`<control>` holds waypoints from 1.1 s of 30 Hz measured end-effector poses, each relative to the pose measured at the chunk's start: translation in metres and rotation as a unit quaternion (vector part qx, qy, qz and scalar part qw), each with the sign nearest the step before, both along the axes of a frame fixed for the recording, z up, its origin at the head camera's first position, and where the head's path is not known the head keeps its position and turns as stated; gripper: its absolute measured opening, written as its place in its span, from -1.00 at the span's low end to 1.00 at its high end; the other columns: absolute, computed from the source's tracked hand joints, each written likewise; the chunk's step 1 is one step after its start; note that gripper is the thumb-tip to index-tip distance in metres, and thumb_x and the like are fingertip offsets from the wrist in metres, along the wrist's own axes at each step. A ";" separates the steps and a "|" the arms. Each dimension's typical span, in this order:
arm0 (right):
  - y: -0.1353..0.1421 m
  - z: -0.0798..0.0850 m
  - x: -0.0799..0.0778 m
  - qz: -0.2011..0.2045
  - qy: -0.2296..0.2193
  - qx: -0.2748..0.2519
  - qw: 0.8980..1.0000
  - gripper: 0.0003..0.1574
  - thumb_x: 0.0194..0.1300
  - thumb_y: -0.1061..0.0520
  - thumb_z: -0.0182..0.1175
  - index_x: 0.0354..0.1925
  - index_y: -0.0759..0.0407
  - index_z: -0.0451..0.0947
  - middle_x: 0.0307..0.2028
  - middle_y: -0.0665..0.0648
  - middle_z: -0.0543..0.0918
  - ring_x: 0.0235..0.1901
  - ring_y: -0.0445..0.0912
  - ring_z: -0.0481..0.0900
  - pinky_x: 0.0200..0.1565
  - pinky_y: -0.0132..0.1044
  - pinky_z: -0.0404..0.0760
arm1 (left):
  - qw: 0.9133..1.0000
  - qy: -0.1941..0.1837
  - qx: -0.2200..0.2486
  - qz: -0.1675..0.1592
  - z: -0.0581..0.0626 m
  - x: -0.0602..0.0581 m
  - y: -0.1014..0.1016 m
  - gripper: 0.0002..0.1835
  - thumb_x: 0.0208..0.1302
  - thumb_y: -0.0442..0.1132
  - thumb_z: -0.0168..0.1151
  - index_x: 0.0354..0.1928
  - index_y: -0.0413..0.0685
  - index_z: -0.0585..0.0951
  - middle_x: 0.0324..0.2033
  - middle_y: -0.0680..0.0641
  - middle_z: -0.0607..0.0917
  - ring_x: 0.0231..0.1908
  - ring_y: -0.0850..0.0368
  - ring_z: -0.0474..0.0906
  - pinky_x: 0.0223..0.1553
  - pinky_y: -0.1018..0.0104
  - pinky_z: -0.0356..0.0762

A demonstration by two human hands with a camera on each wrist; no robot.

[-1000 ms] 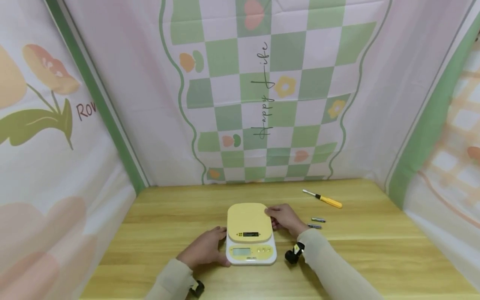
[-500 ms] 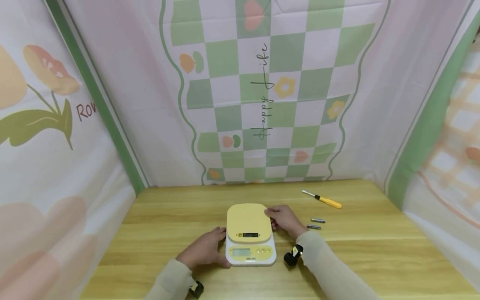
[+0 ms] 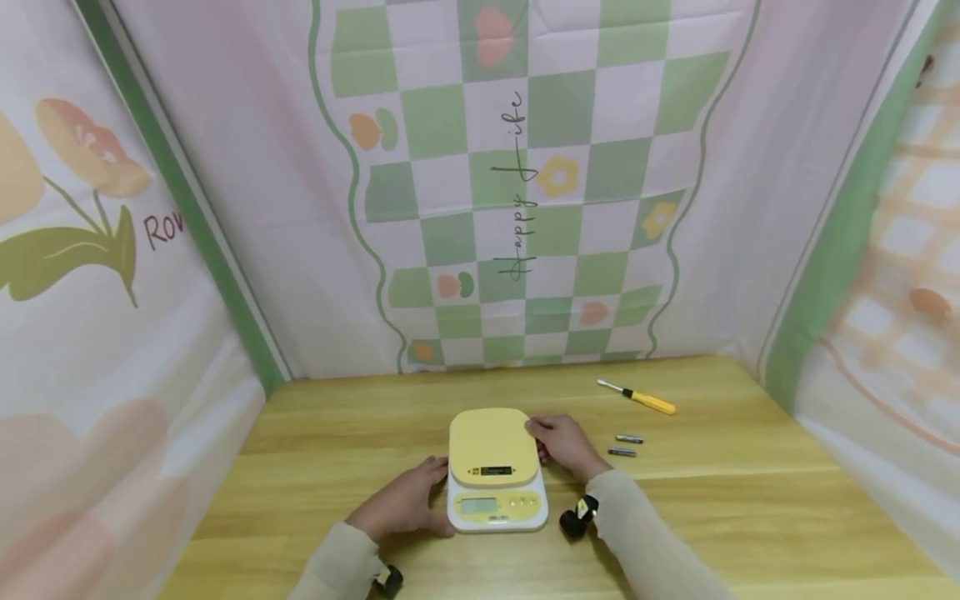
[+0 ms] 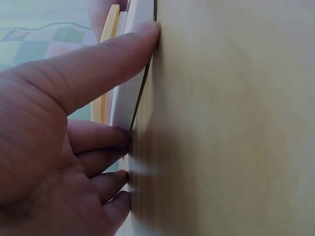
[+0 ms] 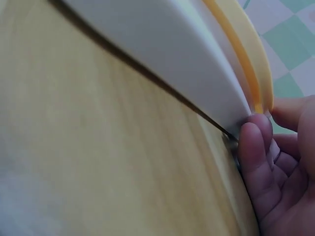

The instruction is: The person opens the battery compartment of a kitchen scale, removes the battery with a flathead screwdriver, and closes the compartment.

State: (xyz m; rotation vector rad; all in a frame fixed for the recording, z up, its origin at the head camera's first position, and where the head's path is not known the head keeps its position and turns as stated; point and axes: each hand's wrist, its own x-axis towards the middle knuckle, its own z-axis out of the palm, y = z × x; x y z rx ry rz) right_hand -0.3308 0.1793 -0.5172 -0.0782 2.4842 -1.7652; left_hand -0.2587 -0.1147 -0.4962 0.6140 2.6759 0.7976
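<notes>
A yellow-and-white kitchen scale (image 3: 496, 442) lies flat on the wooden table in the head view, its display (image 3: 477, 506) facing the person. My left hand (image 3: 405, 500) holds its left side, thumb at the front left corner and fingers farther back. In the left wrist view the thumb (image 4: 98, 69) presses the white base (image 4: 130, 88), and the lower fingertips reach the tabletop. At the right rear edge my right hand (image 3: 562, 442) grips the scale, thumb on the yellow plate. The right wrist view shows curled fingers (image 5: 256, 157) against the white base's edge (image 5: 172, 54).
Two small batteries (image 3: 629, 438) lie right of the right hand. Behind them is a screwdriver (image 3: 648, 402) with a yellow handle. Patterned cloth (image 3: 517, 208) hangs at the back and both sides of the wooden table (image 3: 337, 417).
The head view has shifted slightly, so everything sits a little differently in frame. Both hands keep their places on the scale, which stays put on the table.
</notes>
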 end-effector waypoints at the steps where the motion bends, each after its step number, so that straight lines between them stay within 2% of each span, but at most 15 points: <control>1: 0.000 0.000 0.001 -0.001 0.002 0.004 1.000 -0.50 0.43 0.04 0.14 0.16 0.38 0.52 -0.51 0.16 0.59 -0.53 -0.07 0.53 -0.51 -0.27 0.64 | 1.000 -0.002 0.001 -0.002 -0.001 0.000 0.000 0.12 -0.26 0.10 0.61 0.41 -0.13 0.32 0.44 -0.14 0.20 0.42 -0.16 0.03 0.38 -0.13 0.05; 9: -0.003 0.000 0.005 0.014 0.005 0.021 1.000 -0.46 0.45 0.05 0.11 0.21 0.41 0.46 -0.53 0.17 0.57 -0.57 -0.07 0.52 -0.52 -0.26 0.64 | 1.000 -0.005 0.012 -0.015 -0.004 -0.001 -0.003 0.22 -0.28 0.19 0.58 0.45 -0.13 0.23 0.45 -0.17 0.15 0.44 -0.18 -0.04 0.39 -0.15 0.00; 21: 0.003 0.000 0.008 0.014 0.010 0.019 1.000 -0.49 0.47 0.07 0.07 0.18 0.44 0.48 -0.57 0.17 0.55 -0.62 -0.08 0.49 -0.58 -0.28 0.59 | 1.000 -0.003 0.005 -0.012 -0.003 0.002 -0.001 0.20 -0.24 0.21 0.54 0.48 -0.04 0.21 0.46 -0.16 0.12 0.44 -0.15 -0.04 0.39 -0.15 -0.01; 30: 0.003 -0.002 0.008 -0.002 0.013 0.013 1.000 -0.61 0.46 0.09 0.08 0.00 0.37 0.63 -0.61 0.17 0.53 -0.64 -0.08 0.48 -0.58 -0.25 0.60 | 1.000 0.000 0.006 -0.027 -0.004 0.001 -0.003 0.21 -0.19 0.22 0.51 0.49 -0.06 0.14 0.48 -0.17 0.05 0.45 -0.15 -0.08 0.41 -0.12 -0.05; 33: 0.003 -0.003 0.007 0.001 0.018 0.013 1.000 -0.60 0.46 0.08 0.09 0.01 0.39 0.62 -0.61 0.17 0.53 -0.64 -0.08 0.49 -0.58 -0.25 0.61 | 0.999 0.004 0.004 -0.032 -0.005 -0.001 -0.005 0.22 -0.19 0.25 0.50 0.50 -0.05 0.13 0.48 -0.16 0.05 0.45 -0.15 -0.08 0.41 -0.11 -0.04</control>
